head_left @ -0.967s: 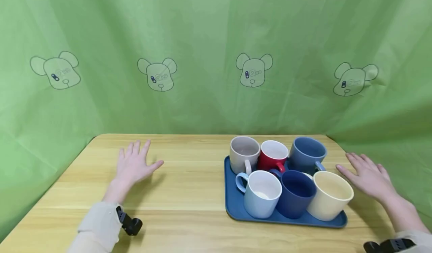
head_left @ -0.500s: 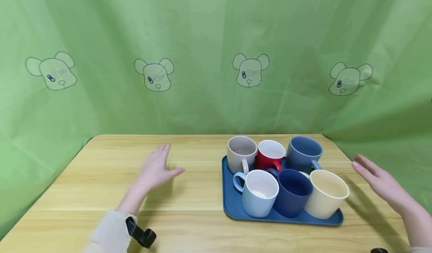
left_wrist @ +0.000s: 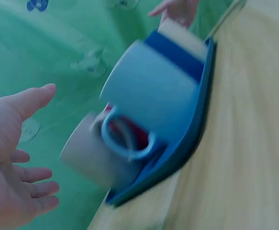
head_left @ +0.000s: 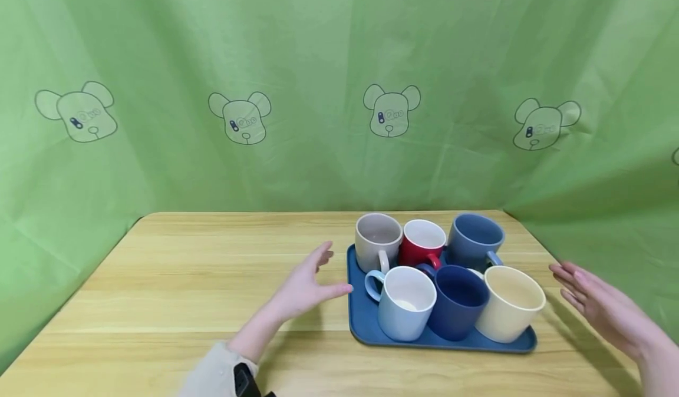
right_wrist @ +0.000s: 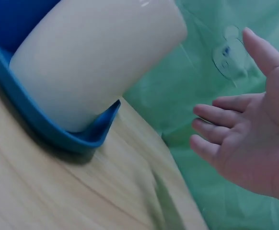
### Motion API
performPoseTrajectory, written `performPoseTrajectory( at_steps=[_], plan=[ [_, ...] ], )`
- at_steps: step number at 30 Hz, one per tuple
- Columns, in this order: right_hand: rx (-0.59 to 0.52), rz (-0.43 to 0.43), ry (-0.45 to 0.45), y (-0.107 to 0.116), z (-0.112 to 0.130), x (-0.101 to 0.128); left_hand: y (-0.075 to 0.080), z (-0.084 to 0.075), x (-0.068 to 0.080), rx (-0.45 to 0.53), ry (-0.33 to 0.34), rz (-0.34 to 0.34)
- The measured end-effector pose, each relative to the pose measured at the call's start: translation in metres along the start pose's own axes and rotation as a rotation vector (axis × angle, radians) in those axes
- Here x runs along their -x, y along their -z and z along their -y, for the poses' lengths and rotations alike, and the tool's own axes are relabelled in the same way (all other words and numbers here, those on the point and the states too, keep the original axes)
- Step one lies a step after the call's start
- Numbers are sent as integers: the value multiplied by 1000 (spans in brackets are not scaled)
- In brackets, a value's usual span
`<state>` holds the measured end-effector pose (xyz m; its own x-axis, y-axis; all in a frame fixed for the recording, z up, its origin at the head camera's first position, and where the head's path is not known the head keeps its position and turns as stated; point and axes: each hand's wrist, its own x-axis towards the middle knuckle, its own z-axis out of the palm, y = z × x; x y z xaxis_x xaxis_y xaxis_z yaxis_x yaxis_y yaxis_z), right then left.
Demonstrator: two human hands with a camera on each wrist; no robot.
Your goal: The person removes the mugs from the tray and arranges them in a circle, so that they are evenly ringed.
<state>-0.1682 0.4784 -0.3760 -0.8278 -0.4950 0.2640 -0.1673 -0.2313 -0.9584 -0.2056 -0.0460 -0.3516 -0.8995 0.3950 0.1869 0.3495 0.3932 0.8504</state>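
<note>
A blue tray (head_left: 361,320) on the wooden table carries several mugs in two rows. At its back stand a grey mug (head_left: 371,250), a red mug (head_left: 414,252) with a white inside, and a slate-blue mug (head_left: 467,250). In front are a light blue mug (head_left: 400,314), a navy mug (head_left: 451,320) and a cream mug (head_left: 501,317). My left hand (head_left: 305,288) hovers just left of the tray, fingers and thumb spread apart, holding nothing. Off the tray's right end, my right hand (head_left: 599,303) is in the air with its palm toward the cream mug, also holding nothing.
The wooden table (head_left: 175,291) stretches out to the left of the tray. A green curtain (head_left: 302,167) printed with bear heads hangs behind the table and down its sides. A black wrist camera (head_left: 246,380) sits on the left sleeve.
My left hand has travelled right across the table to near the tray's left side. My right hand has turned its palm inward and shifted slightly right and down. The tray and mugs stay put.
</note>
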Motion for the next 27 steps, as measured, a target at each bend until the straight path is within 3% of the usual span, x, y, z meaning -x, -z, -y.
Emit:
performPoseTrajectory(
  at_steps=[2,4,7,11,15,19,22,27],
  plan=[
    [-227,91,17,0,-5,3,-9,-5,-1,51,0,41],
    [-380,158,0,-2,-11,8,-18,-8,-2,94,-3,81],
    [-401,171,-36,-7,-19,15,-31,-11,-5,132,-2,131],
    [-337,152,-94,-12,-27,20,-47,-12,-7,152,-29,152],
    [-267,132,-129,-13,-31,21,-58,-13,-8,155,-47,91],
    [6,34,-178,-15,-32,21,-68,-16,-8,161,-42,59],
    [149,-18,-226,-17,-32,20,-77,-17,-8,159,-43,55],
    [179,-28,-244,-18,-33,18,-93,-18,-8,149,-18,-32]
  ],
)
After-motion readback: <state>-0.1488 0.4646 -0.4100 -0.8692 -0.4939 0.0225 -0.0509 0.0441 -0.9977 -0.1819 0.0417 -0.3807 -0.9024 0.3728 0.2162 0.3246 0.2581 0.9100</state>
